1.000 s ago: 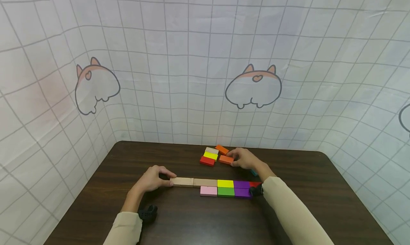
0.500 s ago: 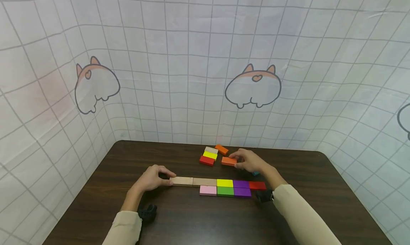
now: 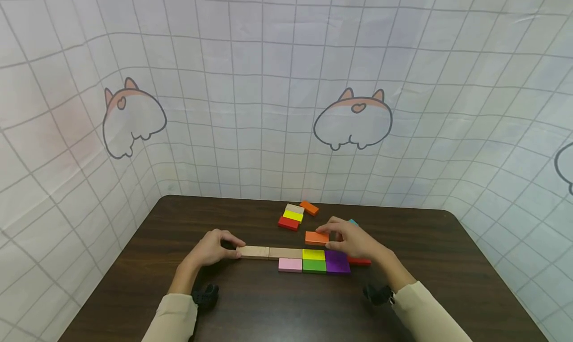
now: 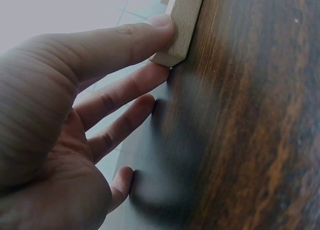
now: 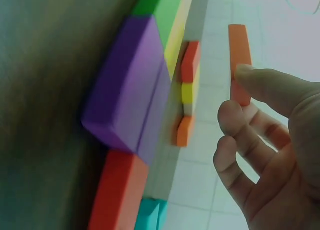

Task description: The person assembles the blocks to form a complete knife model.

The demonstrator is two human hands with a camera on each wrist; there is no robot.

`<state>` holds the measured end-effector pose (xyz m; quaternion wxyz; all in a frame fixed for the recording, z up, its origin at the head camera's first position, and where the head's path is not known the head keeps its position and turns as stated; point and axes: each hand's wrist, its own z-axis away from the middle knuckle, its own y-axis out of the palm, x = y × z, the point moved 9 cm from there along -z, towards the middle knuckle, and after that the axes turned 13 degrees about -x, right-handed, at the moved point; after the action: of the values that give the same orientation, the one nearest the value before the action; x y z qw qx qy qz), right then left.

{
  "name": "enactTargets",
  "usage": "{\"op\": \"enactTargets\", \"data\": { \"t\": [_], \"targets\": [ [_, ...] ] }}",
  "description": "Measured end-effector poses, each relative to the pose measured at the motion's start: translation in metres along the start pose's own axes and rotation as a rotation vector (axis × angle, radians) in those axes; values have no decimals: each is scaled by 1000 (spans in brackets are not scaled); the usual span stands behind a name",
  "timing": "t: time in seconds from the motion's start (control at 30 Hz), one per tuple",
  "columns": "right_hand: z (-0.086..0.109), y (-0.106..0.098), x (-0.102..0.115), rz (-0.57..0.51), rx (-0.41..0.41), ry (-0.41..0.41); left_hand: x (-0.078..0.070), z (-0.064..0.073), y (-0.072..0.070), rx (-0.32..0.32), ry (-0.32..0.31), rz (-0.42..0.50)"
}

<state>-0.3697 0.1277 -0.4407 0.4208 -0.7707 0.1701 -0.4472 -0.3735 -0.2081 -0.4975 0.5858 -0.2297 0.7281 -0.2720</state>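
Observation:
My left hand (image 3: pixel 210 248) rests at the left end of a row of blocks and pinches the outermost plain wooden block (image 3: pixel 253 253) between thumb and fingers. In the left wrist view the thumb presses the side of that block. My right hand (image 3: pixel 353 238) grips an orange block (image 5: pixel 240 44) by one end, raised off the table behind the row. To the right the row runs on with another wooden block (image 3: pixel 285 254), a yellow block (image 3: pixel 314 255), purple blocks (image 3: pixel 337 262) and a red block (image 3: pixel 360 262). In front lie a pink block (image 3: pixel 290 265) and a green block (image 3: pixel 314 266).
Farther back on the dark wooden table (image 3: pixel 268 302) lie a red block (image 3: pixel 288 223), a yellow block (image 3: pixel 293 216), a pale block (image 3: pixel 295 209) and another orange block (image 3: pixel 309 208). Teal blocks (image 5: pixel 147 214) sit partly hidden behind my right hand. A white gridded cloth (image 3: pixel 250 148) encloses the table.
My right hand has taken the nearer orange block out of the back group and brought it toward me, nearer the row. The left hand stays in place on the wooden block.

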Motion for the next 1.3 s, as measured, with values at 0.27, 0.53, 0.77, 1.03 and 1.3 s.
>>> {"op": "enactTargets", "data": {
  "t": [0.27,0.53,0.77,1.03,1.3],
  "targets": [
    [22,21,23,-40,46,-73,0,1,0,-4,4,6],
    [35,41,33,-47,95,-90,-2,1,-1,0,11,18],
    [41,53,42,-27,129,-94,-2,1,-2,-2,9,15],
    [42,63,47,3,152,-82,-1,1,-1,-2,7,22],
    [40,68,53,39,152,-79,0,0,0,1,8,15]
  ]
}}
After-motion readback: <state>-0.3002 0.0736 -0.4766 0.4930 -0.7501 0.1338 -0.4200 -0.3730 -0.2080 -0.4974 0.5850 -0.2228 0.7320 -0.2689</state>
